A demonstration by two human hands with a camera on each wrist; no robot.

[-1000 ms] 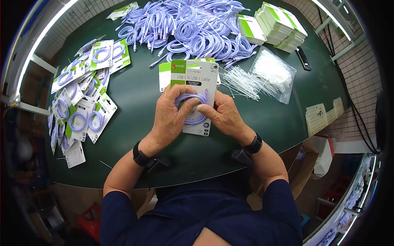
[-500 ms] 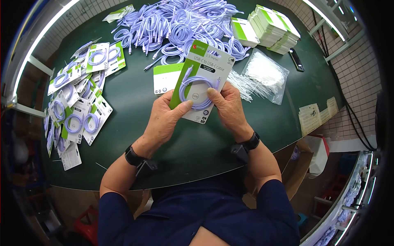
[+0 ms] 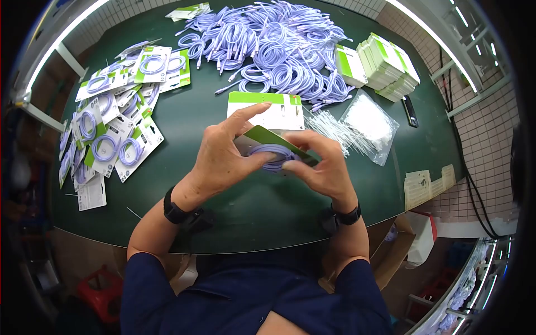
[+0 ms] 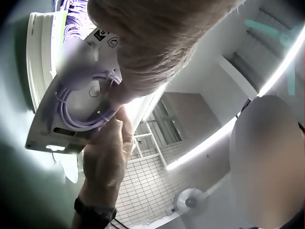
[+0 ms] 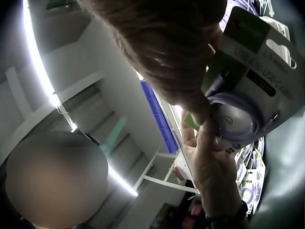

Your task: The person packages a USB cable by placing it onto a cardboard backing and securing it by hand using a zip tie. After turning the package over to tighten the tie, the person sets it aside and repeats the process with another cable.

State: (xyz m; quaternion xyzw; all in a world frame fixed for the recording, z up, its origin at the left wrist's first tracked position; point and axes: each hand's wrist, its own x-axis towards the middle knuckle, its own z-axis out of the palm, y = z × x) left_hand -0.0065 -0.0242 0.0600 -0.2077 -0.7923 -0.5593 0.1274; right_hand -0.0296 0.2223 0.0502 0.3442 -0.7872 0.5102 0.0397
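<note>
A printed packaging card [image 3: 260, 134] is held in front of the body, its face tipped steeply in the head view. On its face sits a coiled lilac USB-C cable [image 3: 273, 151]. The left hand [image 3: 219, 159] presses its thumb on the coil, with the index finger stretched out above the card's upper edge. From the other side the right hand [image 3: 328, 167] pinches the card, thumb at the coil and fingers behind. White ties cross the coil [image 4: 64, 112] in the left wrist view. The card's print [image 5: 259, 62] faces the camera in the right wrist view.
Carded cables [image 3: 106, 123] lie heaped at left, loose lilac cables [image 3: 279, 50] at the back. A green-and-white card stack [image 3: 240, 106] lies just beyond the hands. White cable ties [image 3: 335, 131], a plastic bag [image 3: 368, 123], more card stacks [image 3: 385, 64] and a phone [image 3: 410, 110] are at right.
The card went from upright to slanted, then tipped steeply so its face is foreshortened. The left hand's index finger has lifted off it and stretched out; both thumbs stay at the coil.
</note>
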